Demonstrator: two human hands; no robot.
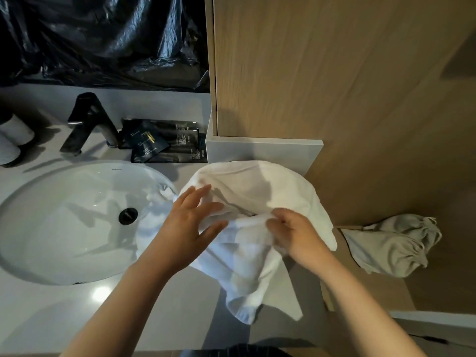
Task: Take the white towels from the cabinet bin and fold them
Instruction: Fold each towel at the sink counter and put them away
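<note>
Sink [64,215] at 9 o'clock, set in the grey surface [77,318]. Left hand [188,228] at centre: grip fully open, fingers straight and spread, lying on the white towel [257,184]. The towel lies crumpled on the surface, centre towards 2 o'clock. Right hand [296,233] just right of centre: grip closed, pinching a towel fold. Grey cloth bags [394,248] at 3 o'clock.

Bare forearms lead to the left hand [188,228] and right hand [296,235] — below, a dark, faintly striped garment [237,351].
</note>
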